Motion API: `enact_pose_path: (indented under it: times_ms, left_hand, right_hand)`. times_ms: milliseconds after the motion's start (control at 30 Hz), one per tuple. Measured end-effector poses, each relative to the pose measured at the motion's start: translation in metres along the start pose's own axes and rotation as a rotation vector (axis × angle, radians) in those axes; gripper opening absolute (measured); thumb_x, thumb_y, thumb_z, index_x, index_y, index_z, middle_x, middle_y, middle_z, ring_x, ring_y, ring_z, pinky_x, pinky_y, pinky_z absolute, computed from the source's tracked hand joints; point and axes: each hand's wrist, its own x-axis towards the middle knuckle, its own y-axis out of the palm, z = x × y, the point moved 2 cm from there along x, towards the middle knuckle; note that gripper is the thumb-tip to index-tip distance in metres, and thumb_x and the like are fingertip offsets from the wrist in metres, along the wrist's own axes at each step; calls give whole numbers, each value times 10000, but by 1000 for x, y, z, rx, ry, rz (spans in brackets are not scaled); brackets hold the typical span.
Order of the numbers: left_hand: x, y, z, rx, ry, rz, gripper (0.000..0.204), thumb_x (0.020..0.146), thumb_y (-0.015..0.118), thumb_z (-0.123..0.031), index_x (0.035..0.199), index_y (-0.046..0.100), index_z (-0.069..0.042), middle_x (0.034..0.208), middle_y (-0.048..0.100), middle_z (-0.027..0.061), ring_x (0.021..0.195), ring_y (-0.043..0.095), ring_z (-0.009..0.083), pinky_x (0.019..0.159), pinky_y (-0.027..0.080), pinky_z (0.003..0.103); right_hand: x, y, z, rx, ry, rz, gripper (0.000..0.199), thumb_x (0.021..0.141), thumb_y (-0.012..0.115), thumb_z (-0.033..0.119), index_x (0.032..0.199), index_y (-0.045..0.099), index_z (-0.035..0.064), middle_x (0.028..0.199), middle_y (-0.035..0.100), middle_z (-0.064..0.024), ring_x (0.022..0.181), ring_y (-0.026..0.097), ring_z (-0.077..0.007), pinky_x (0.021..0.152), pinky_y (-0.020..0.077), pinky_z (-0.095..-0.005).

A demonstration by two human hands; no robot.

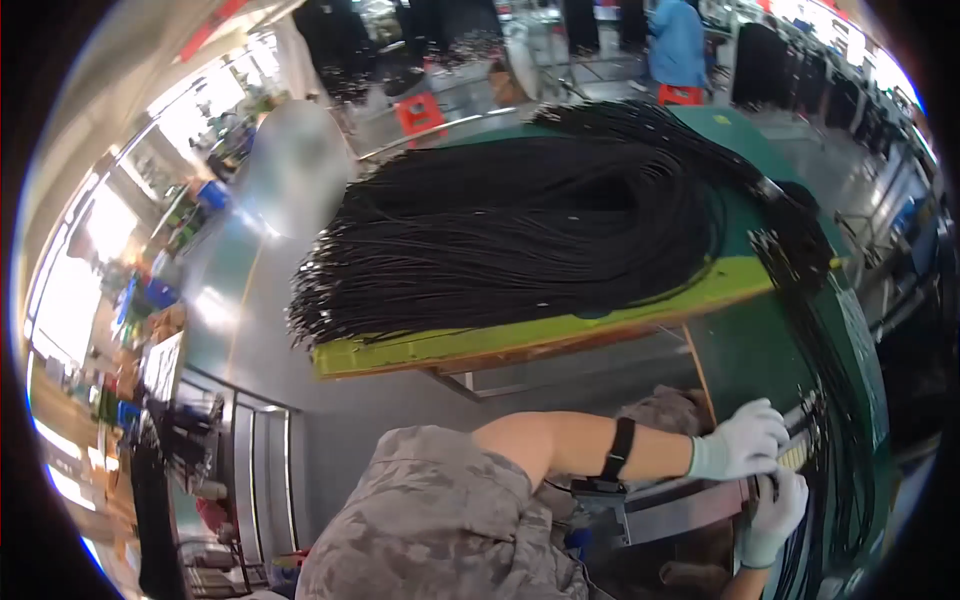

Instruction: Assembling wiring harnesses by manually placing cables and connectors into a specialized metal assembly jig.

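Note:
Both my hands wear white gloves and work close together at the right side, above the green tabletop (740,360). My left hand (745,440) reaches in from the left with its fingers curled; what they hold is too small to tell. Just below it, my right hand (778,515) is closed, its fingertips near the left hand's, and its grip is hidden too. Beside the fingers is a small pale yellow strip (797,458). A bundle of black cables (835,400) runs along the table just right of both hands.
A large looped pile of black cables (500,220) lies on a yellow-green board (420,352) ahead. More cables (785,255) lie at the far right. Red stools (418,113) stand beyond the table, and a person in blue (677,45) is in the background. A metal rack (265,450) stands left.

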Motion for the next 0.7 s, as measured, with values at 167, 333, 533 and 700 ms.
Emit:
enact_pose_path:
  times_ms: [167, 333, 533, 700]
  left_hand:
    - [30, -57, 10, 151, -160, -15, 107, 717, 712, -206, 745, 673, -110, 980, 671, 76, 947, 587, 295, 840, 457, 432]
    - [14, -51, 33, 184, -228, 105, 96, 846, 659, -192, 884, 690, -110, 995, 679, 85, 995, 607, 298, 959, 415, 445]
    - [16, -40, 17, 157, -275, 228, 141, 931, 576, -148, 973, 689, -75, 997, 688, 72, 984, 637, 251, 1017, 404, 422]
    - [14, -44, 16, 158, -263, 220, 164, 953, 541, -145, 985, 688, -80, 991, 690, 64, 955, 648, 235, 1037, 383, 431]
  right_hand:
    - [3, -3, -24, 162, 169, -20, 135, 799, 688, 29, 927, 677, -12, 881, 668, -147, 821, 646, -281, 753, 501, -344]
    - [4, -7, -32, 16, 70, -63, 95, 801, 700, 139, 861, 705, 65, 801, 673, -96, 771, 620, -290, 704, 493, -371]
    - [-15, -26, -38, -153, 111, 7, 56, 785, 693, 161, 807, 692, 110, 731, 640, -65, 714, 580, -280, 660, 468, -388]
    - [-16, -27, -32, -162, 88, 8, 45, 778, 690, 166, 801, 691, 127, 698, 621, -56, 706, 572, -271, 657, 462, -387]
